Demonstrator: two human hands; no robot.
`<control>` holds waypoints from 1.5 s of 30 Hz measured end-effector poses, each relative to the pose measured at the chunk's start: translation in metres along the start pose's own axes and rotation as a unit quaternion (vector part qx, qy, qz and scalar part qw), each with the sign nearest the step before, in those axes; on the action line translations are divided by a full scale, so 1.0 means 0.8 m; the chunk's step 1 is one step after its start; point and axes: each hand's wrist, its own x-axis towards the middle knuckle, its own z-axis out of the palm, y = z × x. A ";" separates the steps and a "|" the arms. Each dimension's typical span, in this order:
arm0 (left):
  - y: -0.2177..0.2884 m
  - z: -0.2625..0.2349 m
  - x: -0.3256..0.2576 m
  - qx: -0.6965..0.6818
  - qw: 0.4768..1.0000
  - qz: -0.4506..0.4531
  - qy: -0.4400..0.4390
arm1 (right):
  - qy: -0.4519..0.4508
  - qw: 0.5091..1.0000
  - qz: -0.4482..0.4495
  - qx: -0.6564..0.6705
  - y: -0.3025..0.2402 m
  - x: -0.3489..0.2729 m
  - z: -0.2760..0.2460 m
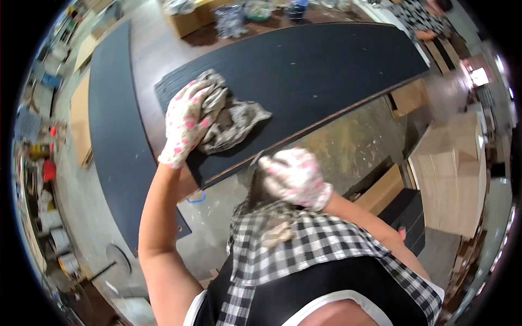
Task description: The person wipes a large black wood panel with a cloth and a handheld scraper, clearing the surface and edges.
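Observation:
My left hand (187, 122), in a white glove with pink flowers, is closed on a crumpled grey-brown rag (234, 127). The rag lies against the left end of a long black board (326, 60), whose near edge shows bare brown. My right hand (296, 176), gloved alike, is just off that near edge, in front of my checked apron (304, 239). Its fingers are curled and smeared by motion. A thin pale edge shows by its fingertips, but I cannot make out what it holds, if anything.
A second long dark board (117, 108) stretches along my left. Clear plastic bags (231, 20) and a cardboard box (198, 19) sit beyond the black board. Large cardboard sheets (451, 174) stand at right. Another person (421, 19) is at the far right. A round-based stand (118, 258) is at lower left.

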 end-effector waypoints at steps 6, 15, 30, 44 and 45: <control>-0.018 0.004 -0.015 -0.012 0.999 0.030 0.003 | 0.088 0.964 0.206 -0.142 0.114 -0.045 -0.061; 0.014 -0.007 0.008 -0.116 0.992 -0.032 -0.038 | 0.148 0.952 0.262 0.055 0.098 -0.076 0.005; 0.243 0.029 0.077 -0.131 0.945 0.243 -0.176 | 0.190 0.917 0.300 -0.178 0.194 -0.116 -0.152; 0.426 0.114 0.196 -0.085 0.960 0.208 -0.165 | 0.213 0.823 0.474 -0.228 0.654 -0.235 -0.459; 0.423 0.115 0.194 -0.092 0.961 0.206 -0.162 | 0.216 0.815 0.495 -0.211 0.681 -0.244 -0.471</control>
